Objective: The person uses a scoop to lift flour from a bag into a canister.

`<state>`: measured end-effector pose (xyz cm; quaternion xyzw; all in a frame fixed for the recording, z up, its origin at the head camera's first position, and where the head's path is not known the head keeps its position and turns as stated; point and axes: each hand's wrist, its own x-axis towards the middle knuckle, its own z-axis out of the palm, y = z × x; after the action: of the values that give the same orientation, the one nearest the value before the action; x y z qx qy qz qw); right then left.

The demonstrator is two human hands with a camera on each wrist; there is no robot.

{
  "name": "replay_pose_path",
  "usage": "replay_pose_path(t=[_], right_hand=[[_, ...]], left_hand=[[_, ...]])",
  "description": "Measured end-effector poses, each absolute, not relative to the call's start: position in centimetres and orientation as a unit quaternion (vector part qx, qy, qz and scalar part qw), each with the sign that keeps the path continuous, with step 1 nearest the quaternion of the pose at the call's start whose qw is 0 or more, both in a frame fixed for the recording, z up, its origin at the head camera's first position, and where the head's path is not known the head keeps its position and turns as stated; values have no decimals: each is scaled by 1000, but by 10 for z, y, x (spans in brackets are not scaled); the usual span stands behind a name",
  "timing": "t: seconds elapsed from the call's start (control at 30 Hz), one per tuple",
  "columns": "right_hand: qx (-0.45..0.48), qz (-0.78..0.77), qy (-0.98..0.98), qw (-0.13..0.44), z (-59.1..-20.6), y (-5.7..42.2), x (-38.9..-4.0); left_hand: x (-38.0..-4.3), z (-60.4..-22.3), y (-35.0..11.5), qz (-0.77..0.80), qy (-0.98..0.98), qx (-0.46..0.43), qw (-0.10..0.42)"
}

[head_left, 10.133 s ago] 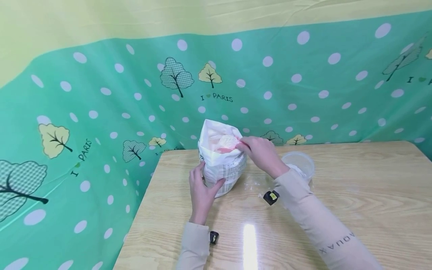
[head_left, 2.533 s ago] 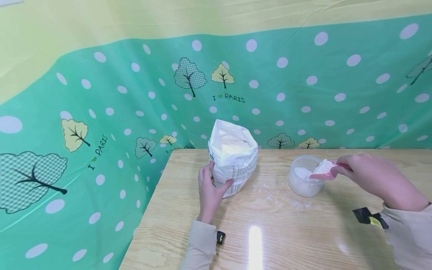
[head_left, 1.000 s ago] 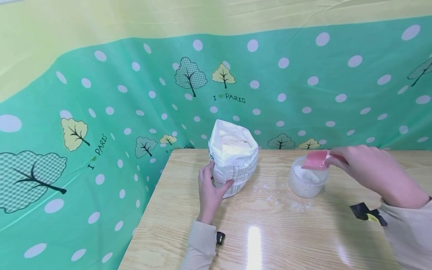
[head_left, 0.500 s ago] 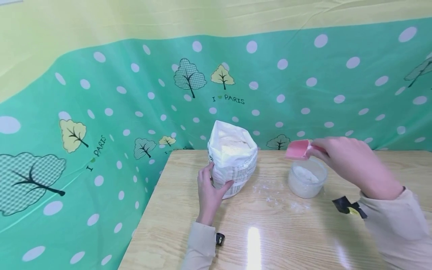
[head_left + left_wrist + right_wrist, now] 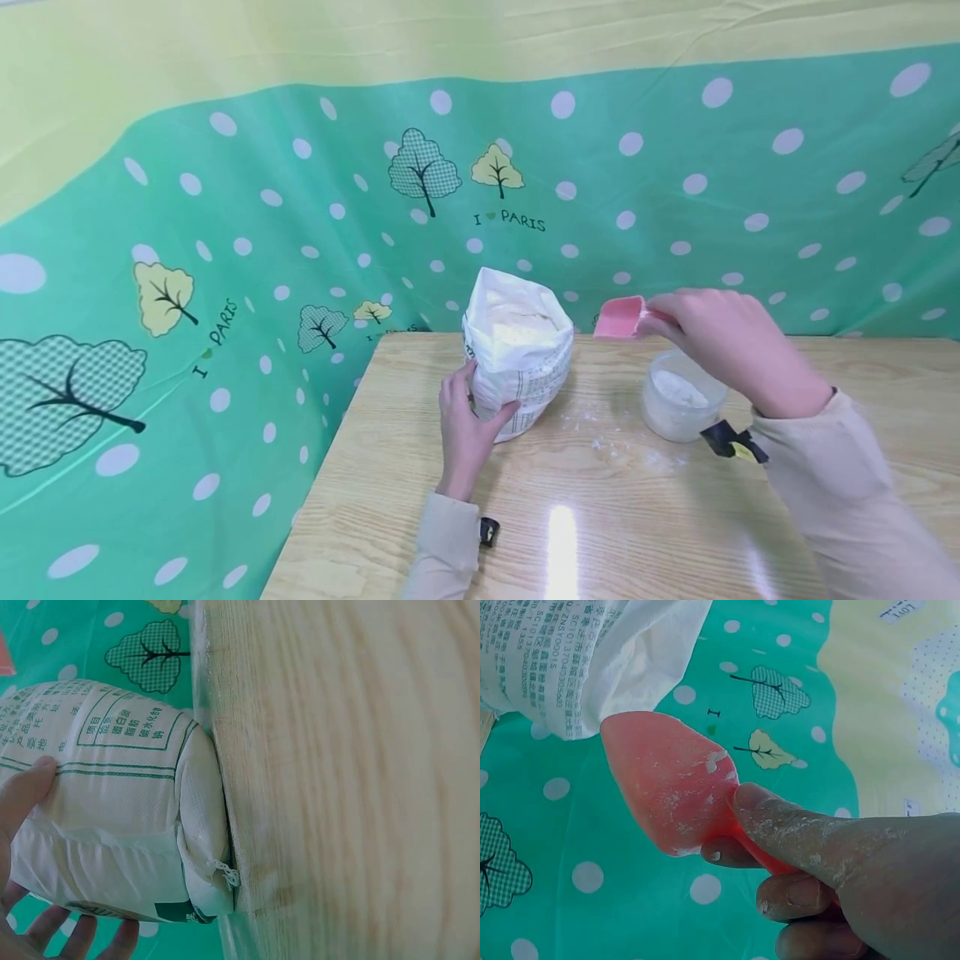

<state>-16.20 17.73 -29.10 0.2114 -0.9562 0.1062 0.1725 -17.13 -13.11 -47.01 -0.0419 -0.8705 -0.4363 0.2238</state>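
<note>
A white bag of flour [image 5: 534,367], its top gaping, stands on the table toward the back. My left hand [image 5: 465,429] holds its lower near side, thumb on the front and fingers round the left; the left wrist view shows green print on the bag [image 5: 112,772]. My right hand [image 5: 723,346] grips a pink scoop [image 5: 621,318] by its handle, raised between the bag and a clear round tub [image 5: 675,425]. White flour lies in the tub. Flour dust coats my right thumb [image 5: 795,832], and only traces cling to the scoop's blade [image 5: 667,780].
Spilled flour [image 5: 615,446] is scattered on the wooden table [image 5: 637,533] between bag and tub. A green dotted curtain [image 5: 315,192] hangs behind and at the left. Black straps with yellow marks sit at both wrists.
Earlier the scoop carried a heap of flour from the bag to the tub and tipped over it. Now, nearly bare, it has moved left and up toward the bag. My left hand stays put.
</note>
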Motion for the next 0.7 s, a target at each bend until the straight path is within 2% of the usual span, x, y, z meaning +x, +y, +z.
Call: replay_pose_path(t=[0.43,0.7], right_hand=[[250,117,-938,209,-290,145,-174],[249,117,-942,190,-295,136,-183]], left_hand=[[-170,-468,-131,-448,-868,-32,214],[-171,-468,-130,-443,-868,-43,222]])
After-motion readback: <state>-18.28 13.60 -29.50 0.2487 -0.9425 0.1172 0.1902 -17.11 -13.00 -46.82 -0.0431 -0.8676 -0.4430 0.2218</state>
